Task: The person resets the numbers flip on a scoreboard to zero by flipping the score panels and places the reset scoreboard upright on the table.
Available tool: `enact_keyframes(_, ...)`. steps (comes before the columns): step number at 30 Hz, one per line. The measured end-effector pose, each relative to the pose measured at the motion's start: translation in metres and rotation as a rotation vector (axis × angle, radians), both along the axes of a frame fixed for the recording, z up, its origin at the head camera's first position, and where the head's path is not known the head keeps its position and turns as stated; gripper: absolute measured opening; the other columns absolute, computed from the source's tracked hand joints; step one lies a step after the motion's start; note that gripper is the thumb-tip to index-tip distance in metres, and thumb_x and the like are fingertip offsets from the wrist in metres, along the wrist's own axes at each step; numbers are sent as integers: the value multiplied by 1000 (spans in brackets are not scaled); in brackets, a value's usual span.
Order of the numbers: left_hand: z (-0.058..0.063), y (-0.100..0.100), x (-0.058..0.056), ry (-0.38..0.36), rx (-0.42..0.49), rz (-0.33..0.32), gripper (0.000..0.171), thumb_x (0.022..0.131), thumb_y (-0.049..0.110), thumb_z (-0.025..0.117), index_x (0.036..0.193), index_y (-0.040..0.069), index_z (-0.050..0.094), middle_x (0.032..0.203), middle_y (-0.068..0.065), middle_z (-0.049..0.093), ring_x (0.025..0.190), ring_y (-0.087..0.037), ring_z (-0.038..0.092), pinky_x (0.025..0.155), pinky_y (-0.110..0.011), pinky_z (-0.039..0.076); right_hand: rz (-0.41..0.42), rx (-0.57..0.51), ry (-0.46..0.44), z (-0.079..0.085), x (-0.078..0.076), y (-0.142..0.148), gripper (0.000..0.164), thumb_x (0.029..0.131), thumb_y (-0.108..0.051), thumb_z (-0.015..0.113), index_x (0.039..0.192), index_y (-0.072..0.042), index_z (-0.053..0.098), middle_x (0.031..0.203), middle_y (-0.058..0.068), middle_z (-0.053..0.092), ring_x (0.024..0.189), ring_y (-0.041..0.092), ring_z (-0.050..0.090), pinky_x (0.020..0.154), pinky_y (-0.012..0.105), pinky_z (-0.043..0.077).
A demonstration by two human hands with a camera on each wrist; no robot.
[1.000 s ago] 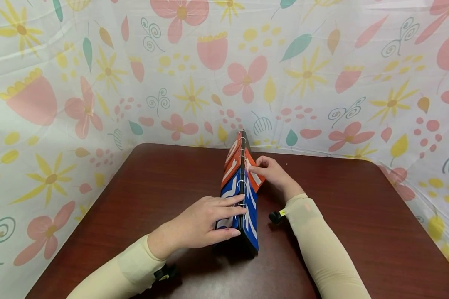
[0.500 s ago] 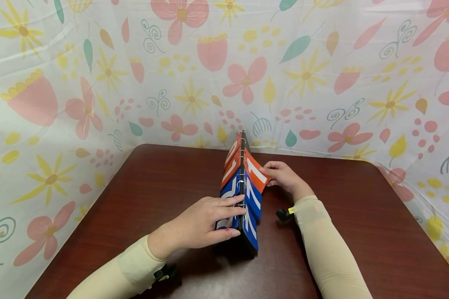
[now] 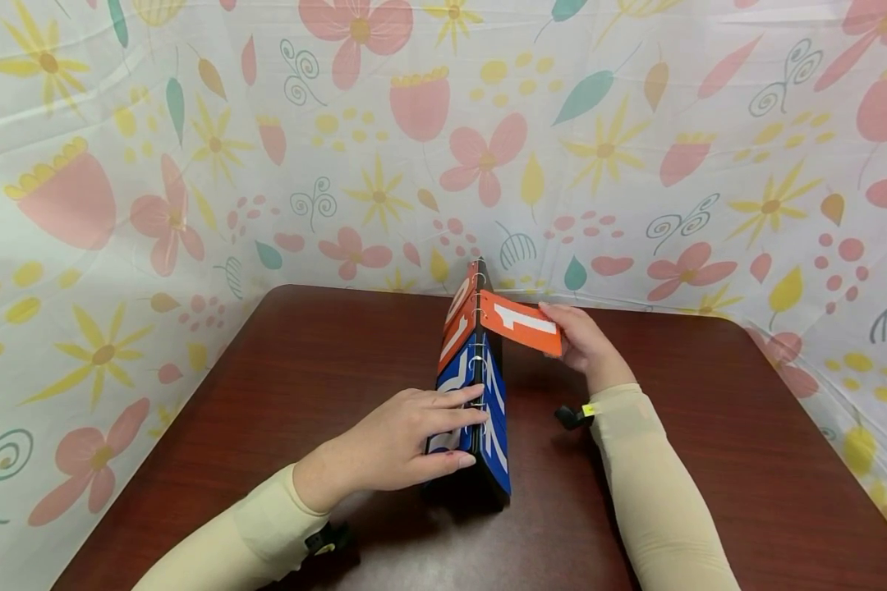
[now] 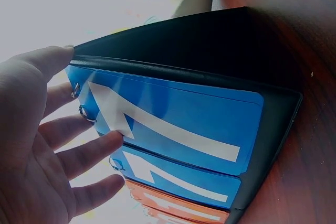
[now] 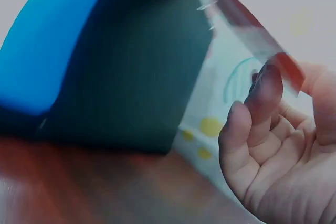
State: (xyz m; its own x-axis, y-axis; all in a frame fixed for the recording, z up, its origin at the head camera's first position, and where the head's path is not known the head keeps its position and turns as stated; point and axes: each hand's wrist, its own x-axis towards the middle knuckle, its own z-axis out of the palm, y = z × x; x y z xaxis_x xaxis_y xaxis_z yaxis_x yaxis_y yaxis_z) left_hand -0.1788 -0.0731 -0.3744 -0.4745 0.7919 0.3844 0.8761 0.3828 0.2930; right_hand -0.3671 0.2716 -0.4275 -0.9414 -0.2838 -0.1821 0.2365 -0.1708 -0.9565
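Well, the right hand (image 3: 580, 341) pinches an orange card (image 3: 521, 320), which juts sideways from the flip scoreboard (image 3: 497, 410); the left hand (image 3: 399, 435) lies across the scoreboard's ridge, fingers apart. Standing tent-like on the table (image 3: 340, 353), the scoreboard runs lengthwise away from the person. Only the left wrist view shows its near left-face blue card (image 4: 199, 114) nearly whole.

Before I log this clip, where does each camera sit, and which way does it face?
Head: on the person's head, facing forward and down over the scoreboard, table and flowered cloth; left hand, right hand and both sleeves show.
Left wrist: on the left wrist, looking at the blue cards; the left hand shows at the frame's left.
Right wrist: on the right wrist, looking at the orange card and black board; part of the right hand shows.
Head and right wrist share the orange card.
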Motion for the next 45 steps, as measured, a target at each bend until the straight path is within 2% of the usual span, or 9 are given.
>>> enact_keyframes(7,0,0,0,-3,-5,0,47,102,44,60,144,21,62,160,-3,48,146,-15,49,112,-45,49,11,-249,-13,31,12,9,27,109,-31,48,122,-14,65,104,5,75,82,18,76,68,34,63)
enact_keyframes(13,0,0,0,-2,-7,2,47,103,44,60,144,21,62,160,-4,49,146,-15,49,111,-45,49,159,-400,163,52,26,-1,40,111,-33,41,128,-7,67,113,11,78,90,27,80,81,41,64)
enact_keyframes(16,-1,1,0,-1,-5,2,48,102,44,61,144,20,62,160,-4,49,146,-15,49,111,-45,50,247,-407,290,59,31,-8,50,112,-39,35,133,-4,63,114,13,79,93,30,79,86,44,63)
enact_keyframes(19,-1,1,0,6,-2,0,47,102,44,61,143,20,63,159,-4,50,146,-16,50,110,-44,50,299,-325,422,64,35,-18,54,112,-41,33,142,-1,54,118,11,78,97,29,79,89,44,62)
enact_keyframes(21,-2,1,-1,9,1,-4,47,102,43,61,143,19,63,159,-5,50,145,-16,50,110,-44,50,284,-224,503,67,38,-25,54,111,-40,36,145,1,49,119,10,78,99,28,79,90,44,62)
enact_keyframes(27,-1,1,-1,2,5,-8,47,103,44,60,143,20,63,160,-4,49,144,-16,51,110,-44,51,58,226,600,71,50,-52,49,101,-34,63,141,-7,55,124,7,75,106,20,76,95,42,60)
enact_keyframes(31,-1,0,-1,-10,8,-10,47,102,44,61,143,21,62,160,-4,49,145,-15,50,111,-44,50,23,470,683,72,52,-69,52,94,-31,75,140,-11,59,131,10,72,117,24,70,102,50,56)
enact_keyframes(37,-1,1,-1,5,14,-17,46,102,43,62,143,20,63,159,-5,50,145,-15,51,111,-43,50,68,570,823,65,51,-86,50,98,-29,71,144,-14,59,138,11,68,125,29,66,106,57,51)
enact_keyframes(45,-1,0,-2,17,25,-19,46,101,41,64,142,19,64,158,-6,51,145,-16,51,111,-44,50,74,646,845,62,50,-98,59,98,-34,70,153,-23,51,154,9,55,141,28,55,114,57,44)
